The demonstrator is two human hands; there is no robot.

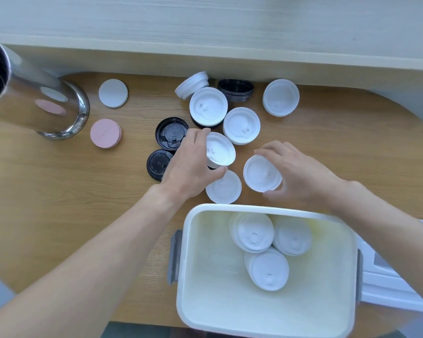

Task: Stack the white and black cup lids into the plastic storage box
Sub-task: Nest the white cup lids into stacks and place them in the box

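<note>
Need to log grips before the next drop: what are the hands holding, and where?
Left hand grips a white lid stack by its rim, thumb opposite fingers. Right hand holds another white lid round its edge.

probably a café or drinks counter, though the view is too tight to be sure: a wooden counter (59, 191) with a rounded edge set against a pale wood-grain wall (205, 20), a tall steel canister (34, 101), round coasters (113, 93), and many disposable takeaway cup lids (241, 125) scattered about

White lids (241, 125) and black lids (172, 133) lie scattered beyond the open storage box (200, 252).
</note>
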